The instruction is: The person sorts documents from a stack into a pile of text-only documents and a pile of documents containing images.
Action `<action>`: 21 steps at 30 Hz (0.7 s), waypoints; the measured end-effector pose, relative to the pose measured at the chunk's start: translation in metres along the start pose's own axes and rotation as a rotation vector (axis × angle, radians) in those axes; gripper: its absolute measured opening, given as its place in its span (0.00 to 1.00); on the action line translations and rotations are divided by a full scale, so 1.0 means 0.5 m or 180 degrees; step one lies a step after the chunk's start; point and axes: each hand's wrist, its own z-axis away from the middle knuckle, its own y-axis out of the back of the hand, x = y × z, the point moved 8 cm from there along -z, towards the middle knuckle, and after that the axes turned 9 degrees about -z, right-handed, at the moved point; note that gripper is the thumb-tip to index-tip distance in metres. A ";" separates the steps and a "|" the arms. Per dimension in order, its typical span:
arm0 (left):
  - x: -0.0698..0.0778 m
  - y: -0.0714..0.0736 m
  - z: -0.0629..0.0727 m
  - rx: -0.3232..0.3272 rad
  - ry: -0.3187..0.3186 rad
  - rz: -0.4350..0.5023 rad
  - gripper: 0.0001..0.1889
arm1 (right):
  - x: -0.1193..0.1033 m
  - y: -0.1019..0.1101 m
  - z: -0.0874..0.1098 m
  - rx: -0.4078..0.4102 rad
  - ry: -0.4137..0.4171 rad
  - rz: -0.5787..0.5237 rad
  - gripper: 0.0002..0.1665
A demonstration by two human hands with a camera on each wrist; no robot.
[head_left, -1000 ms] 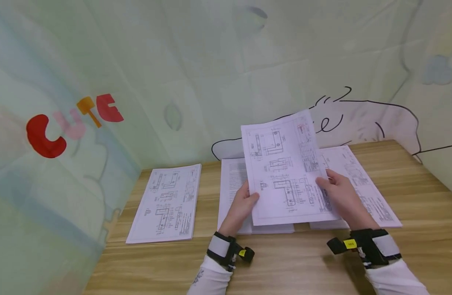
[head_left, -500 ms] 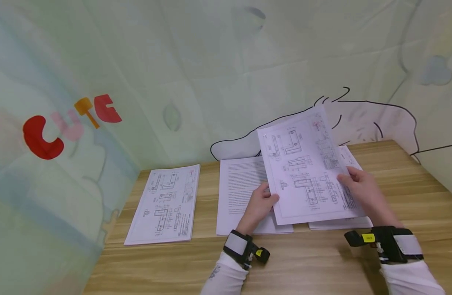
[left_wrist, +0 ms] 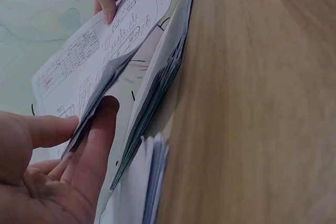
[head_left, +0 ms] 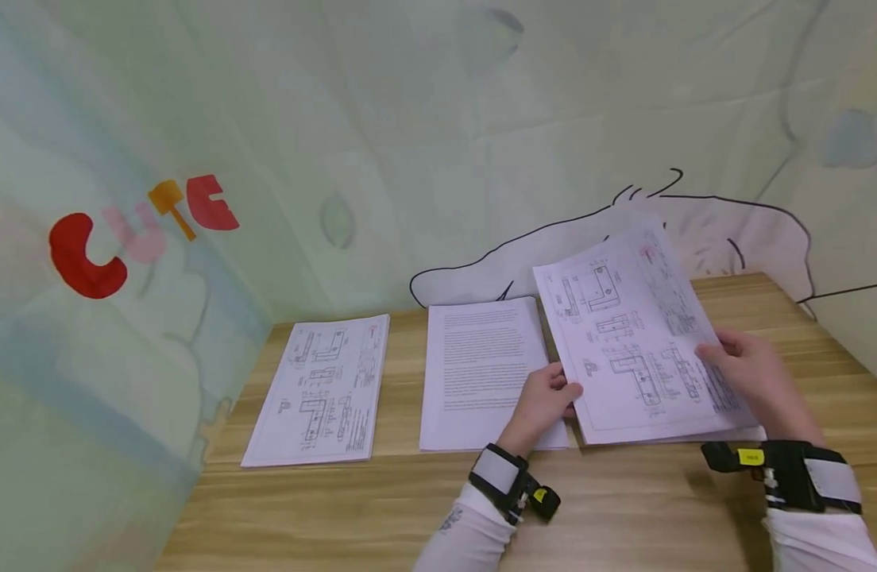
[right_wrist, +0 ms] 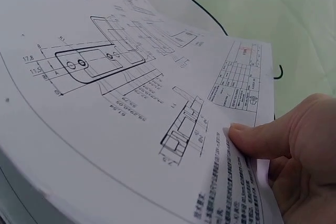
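Both hands hold a printed technical drawing sheet (head_left: 610, 349), raised and tilted above the right-hand paper stack (head_left: 749, 434), which it mostly hides. My left hand (head_left: 542, 403) pinches the sheet's left edge, thumb on the printed face and fingers behind, as the left wrist view shows. On the opposite edge my right hand (head_left: 760, 377) grips with its thumb on the front. In the right wrist view the drawing (right_wrist: 126, 93) bows slightly. Whether it is one sheet or a few cannot be told. Under the left forearm's side lies the middle stack of text pages (head_left: 481, 373).
Another stack of drawings (head_left: 317, 389) lies at the left of the wooden table (head_left: 324, 516). A printed cloth backdrop (head_left: 410, 159) rises behind the table's far edge. Each wrist wears a strapped camera.
Both hands have carried the drawing sheet to the right and slightly down, from over the middle stack to over the right one. The text page on the middle stack is now uncovered.
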 end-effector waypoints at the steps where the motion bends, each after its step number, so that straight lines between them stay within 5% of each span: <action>1: 0.000 -0.005 0.001 0.0000 0.0002 -0.0002 0.13 | 0.003 0.002 0.000 -0.0015 -0.0002 0.0013 0.40; 14: -0.011 -0.036 -0.011 0.0198 0.0190 -0.0103 0.22 | 0.052 0.020 -0.016 0.0027 -0.0224 0.0049 0.40; 21: -0.003 -0.044 -0.008 0.0155 0.0266 -0.0279 0.14 | 0.081 0.027 -0.032 0.0064 -0.0311 0.0253 0.38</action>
